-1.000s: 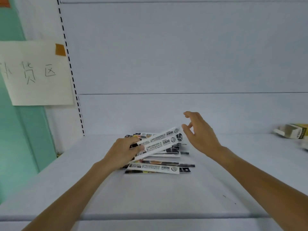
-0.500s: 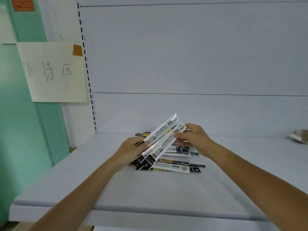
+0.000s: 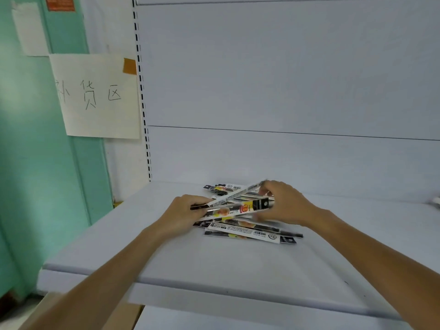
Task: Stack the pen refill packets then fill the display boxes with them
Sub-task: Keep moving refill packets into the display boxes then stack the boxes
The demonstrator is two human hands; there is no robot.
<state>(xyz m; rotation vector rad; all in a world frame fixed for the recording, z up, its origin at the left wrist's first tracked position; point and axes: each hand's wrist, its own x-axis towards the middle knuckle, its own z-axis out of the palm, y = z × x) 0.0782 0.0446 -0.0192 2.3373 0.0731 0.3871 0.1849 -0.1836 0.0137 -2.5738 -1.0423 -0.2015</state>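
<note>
step: stacking, by my reading; filling of the display boxes not yet begun.
left hand (image 3: 188,209): centre of frame, fingers curled, pinching the left ends of the held packets.
right hand (image 3: 285,206): just right of centre, fingers curled round the right ends of the same packets; fingertips blurred, exact contact hard to read.
held packets (image 3: 238,209): two at least, lifted between the hands just above the loose pile. upper one shows a white printed back and tilts up toward the right; lower one shows a yellow-and-red face and lies nearer level. they meet at the left and fan apart at the right, so not squared.
loose pile (image 3: 250,231): more packets flat on the shelf, under and behind the hands, crossed at odd angles, some barcode side up.
shelf (image 3: 214,265): pale grey board; pile sits mid-frame, back from the front edge.
display boxes: none i can make out; a pale scrap (image 3: 437,200) at the far right edge is too cut off to name.
surroundings: paper sign (image 3: 95,96) with handwritten characters taped at upper left, partly over a green wall (image 3: 35,175); slotted upright (image 3: 142,103) just beside it.
progress: early, judging by how much lies unsorted.
next move: calls for closing the fan, bringing the right ends together, turning faces the same way, tapping edges flush, then taking another packet from the pile.
risk: thin glossy packets probably slide on each other; a light pinch at one end could let the bundle splay.
</note>
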